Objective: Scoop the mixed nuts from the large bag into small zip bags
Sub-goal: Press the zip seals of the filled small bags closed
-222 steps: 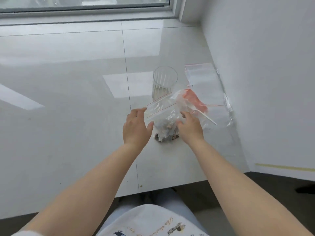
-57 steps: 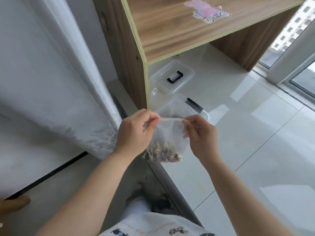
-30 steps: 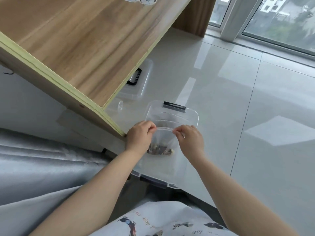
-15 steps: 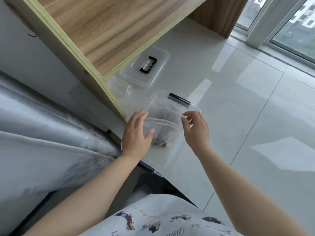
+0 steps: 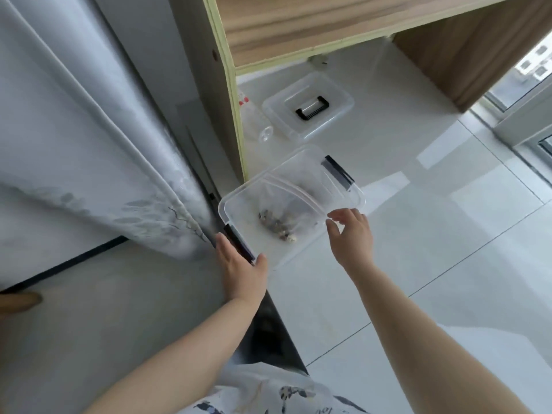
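Glossy pale floor tiles (image 5: pixel 448 264) run beneath a wooden desk (image 5: pixel 298 22), with a grey curtain (image 5: pixel 74 144) hanging at the left. A clear plastic storage box (image 5: pixel 357 194) with black latches sits on the tiles beside the desk leg, and its lid (image 5: pixel 307 106), with a black handle, lies farther back under the desk. Inside the box lies a small zip bag (image 5: pixel 286 201) holding a little heap of mixed nuts (image 5: pixel 277 224). The left hand (image 5: pixel 243 267) rests against the box's near end by the latch, fingers straight. The right hand (image 5: pixel 352 234) hovers at the box's right rim, fingers loosely spread and holding nothing.
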